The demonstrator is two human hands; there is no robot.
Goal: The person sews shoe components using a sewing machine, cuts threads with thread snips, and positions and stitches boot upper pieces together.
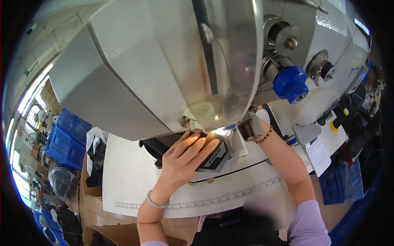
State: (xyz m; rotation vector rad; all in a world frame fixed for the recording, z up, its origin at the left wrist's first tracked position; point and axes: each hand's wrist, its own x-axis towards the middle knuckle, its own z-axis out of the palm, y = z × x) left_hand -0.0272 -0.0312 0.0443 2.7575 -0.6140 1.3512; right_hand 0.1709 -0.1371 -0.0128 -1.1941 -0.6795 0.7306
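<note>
My left hand (186, 158) lies flat with its fingers pressed on a dark piece of material (213, 156) with a printed label, on the white table (131, 172) under the head of a large grey sewing machine (164, 61). A pale green bangle circles that wrist. My right forearm (283, 156), wearing a beaded bracelet, reaches up behind the machine head near a metal roller (250, 128); the right hand itself is hidden. A bright lamp spot lights the needle area.
A blue knob (290, 84) and metal tension discs sit on the machine's right side. Blue plastic crates (65, 139) stand at the left beside black bags and cardboard boxes. A paper sheet (319, 156) lies on the table's right. A ruler strip runs along the front edge.
</note>
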